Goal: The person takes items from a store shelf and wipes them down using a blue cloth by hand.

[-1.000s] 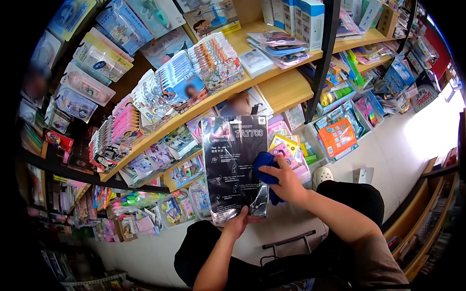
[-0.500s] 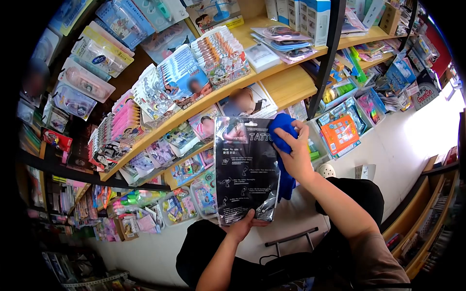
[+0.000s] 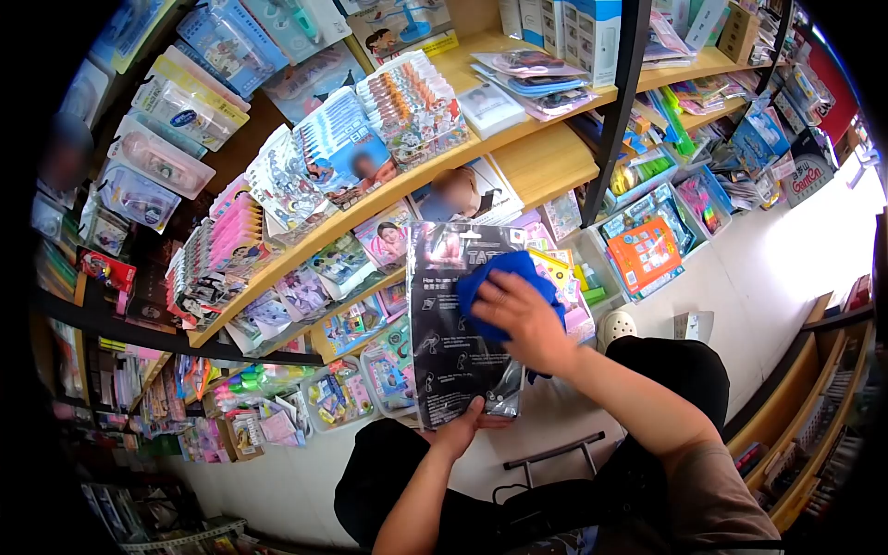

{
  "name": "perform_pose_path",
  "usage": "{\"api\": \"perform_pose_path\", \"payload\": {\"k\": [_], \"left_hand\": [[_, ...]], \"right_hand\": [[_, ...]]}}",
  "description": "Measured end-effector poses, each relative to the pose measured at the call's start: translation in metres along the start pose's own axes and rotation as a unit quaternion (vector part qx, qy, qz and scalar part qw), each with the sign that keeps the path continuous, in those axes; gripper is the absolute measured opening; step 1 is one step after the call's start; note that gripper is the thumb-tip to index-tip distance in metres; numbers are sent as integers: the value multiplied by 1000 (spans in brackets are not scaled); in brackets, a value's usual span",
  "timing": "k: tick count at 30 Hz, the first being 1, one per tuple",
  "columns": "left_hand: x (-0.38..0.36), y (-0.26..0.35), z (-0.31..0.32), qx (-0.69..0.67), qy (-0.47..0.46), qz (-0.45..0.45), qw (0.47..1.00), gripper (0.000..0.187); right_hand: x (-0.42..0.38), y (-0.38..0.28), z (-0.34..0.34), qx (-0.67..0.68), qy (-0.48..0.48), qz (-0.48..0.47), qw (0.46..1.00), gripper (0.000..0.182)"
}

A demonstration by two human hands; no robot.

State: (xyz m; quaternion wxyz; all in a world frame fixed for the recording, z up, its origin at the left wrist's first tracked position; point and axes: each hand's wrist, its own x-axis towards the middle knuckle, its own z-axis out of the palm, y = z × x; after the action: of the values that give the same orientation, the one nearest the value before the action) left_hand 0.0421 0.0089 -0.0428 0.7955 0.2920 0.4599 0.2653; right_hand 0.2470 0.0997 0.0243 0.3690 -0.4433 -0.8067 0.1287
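Observation:
A black temporary tattoo packet [image 3: 439,324] with printed instructions stands roughly upright before me. My left hand [image 3: 462,427] grips its bottom edge, thumb on the front, the other fingers behind and partly hidden. My right hand [image 3: 529,324] presses a bunched blue cloth [image 3: 490,277] against the upper right of the packet's face, its fingers laid over the cloth. Part of the packet's title and some printed lines are covered by the cloth and hand.
A wooden shelf [image 3: 370,196] full of stationery packs stands behind the packet. Plastic bins [image 3: 638,287] with small goods are on the right, beside a black upright post [image 3: 618,129]. Below me are my knees and a metal stool frame [image 3: 555,453]. Another shelf unit [image 3: 805,416] is at the right.
My right hand and the blue cloth have moved left and down from the packet's right edge onto its face. My left hand keeps its hold at the bottom.

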Motion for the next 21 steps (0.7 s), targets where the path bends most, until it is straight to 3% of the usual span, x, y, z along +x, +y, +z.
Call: {"api": "perform_pose_path", "payload": {"k": [4, 5, 7, 10, 11, 12, 15, 16, 19, 21], "left_hand": [[2, 4, -4, -11, 6, -2, 1000, 42], [4, 0, -5, 42, 35, 43, 998, 44], [9, -15, -11, 149, 90, 132, 976, 47], [17, -24, -28, 276, 56, 146, 948, 57], [18, -25, -28, 303, 52, 162, 938, 58], [18, -26, -25, 221, 59, 114, 967, 59], [13, -19, -12, 239, 49, 62, 968, 59], [5, -4, 1, 335, 67, 19, 940, 56], [8, -6, 1, 337, 81, 38, 937, 55], [12, -12, -2, 315, 92, 56, 943, 55]], "right_hand": [[-23, -18, 33, 12, -84, -90, 992, 56], [-30, -19, 45, 1, -78, -126, 989, 56], [-31, -39, 34, 86, -160, -114, 977, 52], [-39, -42, 44, 65, -173, -184, 965, 53], [-40, -40, 44, 56, -178, -156, 970, 54], [-31, -43, 34, 48, -183, -127, 974, 55], [-28, -41, 37, 26, -159, -68, 985, 54], [-29, -40, 42, 21, -145, -54, 988, 53], [-41, -50, 50, 149, -216, -110, 959, 55], [-44, -50, 49, 204, -228, -87, 948, 51]]}}
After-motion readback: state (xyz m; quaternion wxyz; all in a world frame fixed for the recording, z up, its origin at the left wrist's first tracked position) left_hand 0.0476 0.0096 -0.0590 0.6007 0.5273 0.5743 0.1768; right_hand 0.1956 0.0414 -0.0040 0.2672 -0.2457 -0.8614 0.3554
